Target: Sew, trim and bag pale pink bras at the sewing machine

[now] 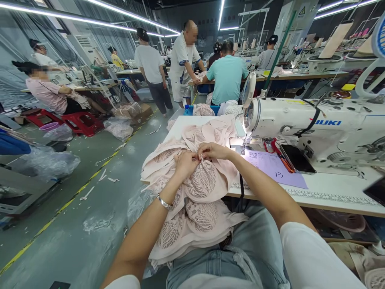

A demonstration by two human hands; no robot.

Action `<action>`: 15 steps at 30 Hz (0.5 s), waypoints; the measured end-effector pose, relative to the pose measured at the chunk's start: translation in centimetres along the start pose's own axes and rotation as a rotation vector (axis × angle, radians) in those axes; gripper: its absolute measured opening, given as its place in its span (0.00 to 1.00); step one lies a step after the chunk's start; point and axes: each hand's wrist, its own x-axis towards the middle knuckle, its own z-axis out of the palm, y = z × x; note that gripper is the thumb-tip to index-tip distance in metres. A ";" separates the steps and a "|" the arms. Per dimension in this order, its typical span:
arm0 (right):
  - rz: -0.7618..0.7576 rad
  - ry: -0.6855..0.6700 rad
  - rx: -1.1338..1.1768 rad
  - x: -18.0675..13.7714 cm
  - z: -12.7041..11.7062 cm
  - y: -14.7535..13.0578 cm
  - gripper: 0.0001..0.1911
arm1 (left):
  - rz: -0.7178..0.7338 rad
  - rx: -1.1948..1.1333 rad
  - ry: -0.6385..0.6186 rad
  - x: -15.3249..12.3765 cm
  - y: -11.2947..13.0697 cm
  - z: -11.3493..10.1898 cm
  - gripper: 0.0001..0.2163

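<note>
the fingers of my left hand (186, 163) and right hand (215, 151) are narrow, tips nearly meeting, pinching a gathered bit of the pink bra (203, 180) just above its lace cup. it lies in front of me at the near left end of the tabletop (337, 187), among other bras (202, 218) that hang over the edge toward my lap (260, 235). i judge it light and limp: the band should fold and slide easily, while the cup looks padded enough to spring back. the open lace could snag, so the plain edge seems the safer hold, with a soft pinch. right of the heap stands the white sewing machine (279, 118), with purple paper (264, 169), red scissors (285, 158) and a black phone (299, 158) beside it.
</note>
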 end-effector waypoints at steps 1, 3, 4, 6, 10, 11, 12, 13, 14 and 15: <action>0.000 -0.008 0.021 -0.1 0.0 0.0 0.07 | -0.001 -0.005 -0.001 0.0 0.1 0.0 0.05; 0.019 0.002 0.079 -0.2 0.0 0.2 0.09 | -0.009 -0.019 0.013 -0.1 0.3 -0.1 0.05; 0.039 0.023 0.108 -0.3 0.0 0.3 0.10 | -0.012 -0.027 0.026 -0.3 0.3 -0.1 0.04; 0.077 0.126 0.140 -0.5 0.0 0.6 0.11 | -0.011 -0.048 0.062 -0.7 0.1 -0.1 0.04; 0.077 0.544 -0.127 -1.5 0.6 0.8 0.03 | 0.036 -0.212 0.211 -2.0 -1.4 0.4 0.03; 0.073 0.619 -0.218 -2.0 0.8 0.8 0.03 | 0.044 -0.264 0.232 -2.3 -1.8 0.6 0.03; 0.067 0.643 -0.283 -2.4 1.0 0.7 0.04 | 0.045 -0.305 0.237 -2.5 -2.1 0.9 0.03; 0.054 0.617 -0.319 -2.8 1.2 0.7 0.04 | 0.039 -0.328 0.228 -2.6 -2.4 1.1 0.03; 0.030 0.555 -0.337 -3.2 1.5 0.7 0.07 | 0.031 -0.339 0.219 -2.6 -2.6 1.3 0.02; -0.005 0.479 -0.359 -3.4 1.8 0.7 0.11 | 0.020 -0.339 0.216 -2.6 -2.7 1.5 0.02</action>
